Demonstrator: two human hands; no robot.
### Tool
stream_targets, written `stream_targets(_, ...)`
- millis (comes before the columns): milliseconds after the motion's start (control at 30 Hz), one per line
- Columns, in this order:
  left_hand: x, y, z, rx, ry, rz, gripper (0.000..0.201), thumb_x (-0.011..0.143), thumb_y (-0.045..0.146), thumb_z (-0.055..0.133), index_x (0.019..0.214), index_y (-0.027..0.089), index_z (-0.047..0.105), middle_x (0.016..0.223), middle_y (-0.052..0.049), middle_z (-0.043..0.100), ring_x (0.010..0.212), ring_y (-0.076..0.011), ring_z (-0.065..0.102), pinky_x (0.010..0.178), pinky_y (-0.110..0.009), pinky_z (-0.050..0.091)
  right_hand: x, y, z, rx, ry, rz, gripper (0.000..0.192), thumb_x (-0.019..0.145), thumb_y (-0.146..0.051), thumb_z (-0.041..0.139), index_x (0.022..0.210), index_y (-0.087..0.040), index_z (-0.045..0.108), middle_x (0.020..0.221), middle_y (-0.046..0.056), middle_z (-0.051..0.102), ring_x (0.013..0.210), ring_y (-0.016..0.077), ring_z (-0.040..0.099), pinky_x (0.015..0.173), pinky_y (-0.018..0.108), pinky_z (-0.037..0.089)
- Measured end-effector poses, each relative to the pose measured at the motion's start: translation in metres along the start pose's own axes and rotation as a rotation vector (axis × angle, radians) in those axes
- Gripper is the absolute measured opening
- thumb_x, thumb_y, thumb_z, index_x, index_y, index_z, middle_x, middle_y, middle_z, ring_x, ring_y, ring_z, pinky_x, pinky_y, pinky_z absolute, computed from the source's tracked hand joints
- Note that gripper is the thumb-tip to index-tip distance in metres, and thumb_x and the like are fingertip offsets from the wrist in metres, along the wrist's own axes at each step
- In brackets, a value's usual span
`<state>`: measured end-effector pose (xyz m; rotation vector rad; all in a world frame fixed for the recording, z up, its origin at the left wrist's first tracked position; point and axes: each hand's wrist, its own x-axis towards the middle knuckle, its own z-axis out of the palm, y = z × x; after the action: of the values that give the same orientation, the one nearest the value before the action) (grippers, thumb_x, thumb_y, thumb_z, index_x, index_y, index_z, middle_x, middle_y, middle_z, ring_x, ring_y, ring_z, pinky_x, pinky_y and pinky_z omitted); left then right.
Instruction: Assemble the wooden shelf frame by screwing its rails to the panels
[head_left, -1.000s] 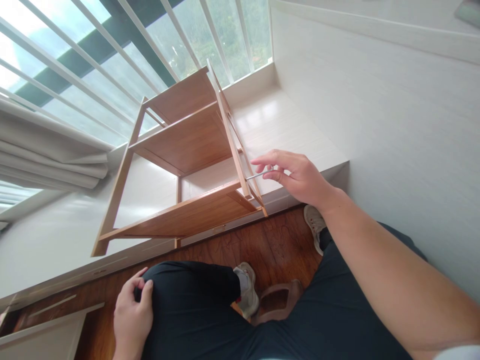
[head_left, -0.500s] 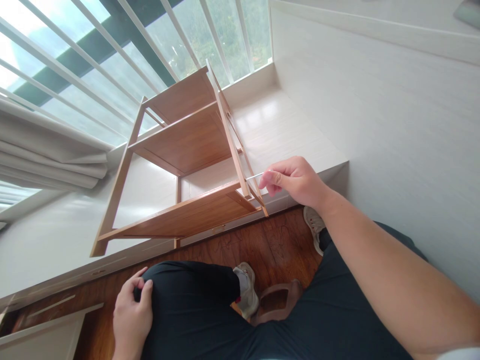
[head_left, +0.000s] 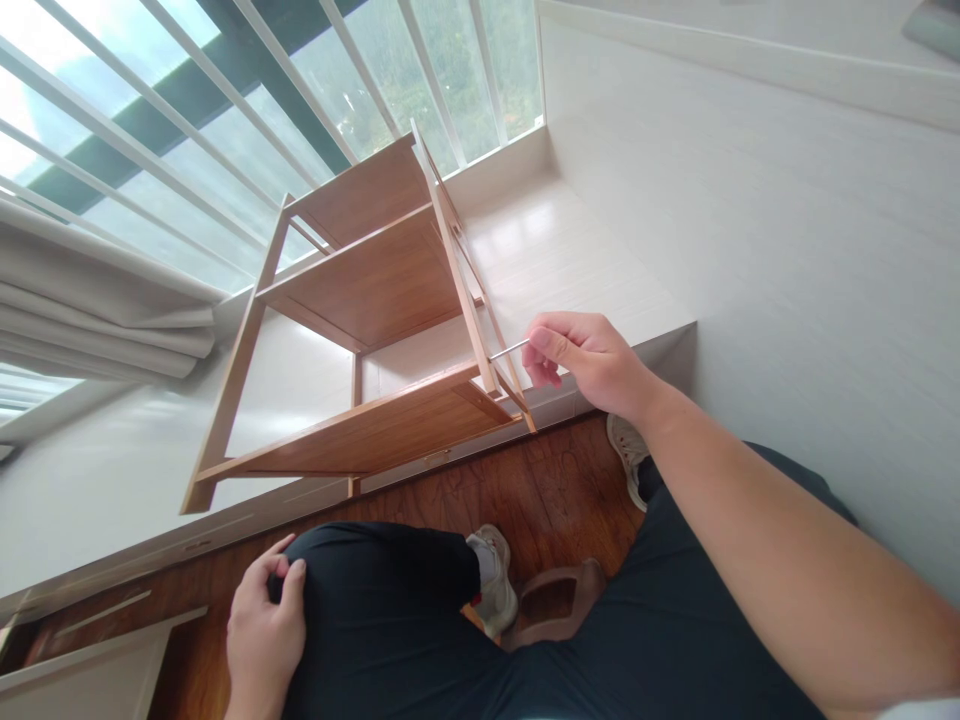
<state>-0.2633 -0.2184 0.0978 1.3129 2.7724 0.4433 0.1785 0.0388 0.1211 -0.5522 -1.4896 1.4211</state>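
Note:
A wooden shelf unit (head_left: pixel 367 285) with three shelf boards lies tilted on the pale window ledge, partly over its front edge. Between the thumb and fingers of my right hand (head_left: pixel 574 355) is a thin metal hex key (head_left: pixel 509 350); the fingers hide its near end. Its tip meets the outer side of the right-hand post (head_left: pixel 474 325), by the end of the nearest shelf board (head_left: pixel 375 420). My left hand (head_left: pixel 266 630) rests on my left knee, thumb and fingers apart, holding nothing.
Window bars (head_left: pixel 360 80) stand behind the shelf unit and a grey curtain (head_left: pixel 97 290) hangs to the left. A pale wall (head_left: pixel 780 220) rises on the right. Below are the wooden floor (head_left: pixel 540 480), a brown stool-like object (head_left: pixel 562 625) between my legs, and a pale panel (head_left: pixel 82 675).
My right hand has shifted slightly and turned, its fingers rolling around the hex key. The shelf unit and my left hand stay where they were.

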Motion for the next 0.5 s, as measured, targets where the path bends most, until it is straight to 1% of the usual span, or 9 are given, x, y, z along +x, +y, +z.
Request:
stream_targets(100,0.0,0.0,0.0,-0.001,0.0,0.002,0.032,0.091,0.056,0.049,0.081,0.026,0.045,0.139,-0.007,0.072,0.118,-0.0337,0.067,0.099,-0.047,0.047,-0.001,0.002,-0.001,-0.012,0.023,-0.017,0.042,0.1,-0.057,0.069,0.084,-0.018,0.068,0.069,0.0,0.066,0.06,0.0111,0.056,0.053,0.023,0.045)
stream_targets(200,0.0,0.0,-0.001,0.001,-0.003,-0.006,0.033,0.091,0.057,0.048,0.081,0.026,0.045,0.139,-0.007,0.072,0.119,-0.0342,0.066,0.098,-0.047,0.047,-0.001,0.002,-0.001,-0.043,0.038,-0.058,0.04,0.099,-0.056,0.071,0.085,-0.018,0.068,0.072,0.0,0.067,0.065,0.0117,0.059,0.056,0.023,0.047)
stream_targets(367,0.001,0.001,-0.001,0.002,-0.001,-0.002,0.032,0.091,0.056,0.049,0.081,0.026,0.045,0.139,-0.007,0.072,0.118,-0.0339,0.067,0.098,-0.047,0.047,-0.002,-0.005,0.0,-0.092,0.073,-0.088,0.043,0.096,-0.06,0.073,0.082,-0.019,0.066,0.071,-0.001,0.065,0.063,0.0118,0.058,0.06,0.025,0.049)
stream_targets(500,0.001,0.001,-0.001,0.009,-0.007,-0.01,0.032,0.091,0.056,0.048,0.081,0.026,0.045,0.139,-0.006,0.072,0.119,-0.0342,0.067,0.099,-0.047,0.048,-0.003,-0.009,0.0,-0.133,0.104,-0.101,0.045,0.098,-0.06,0.07,0.079,-0.02,0.063,0.069,-0.001,0.064,0.062,0.0116,0.056,0.059,0.025,0.048)
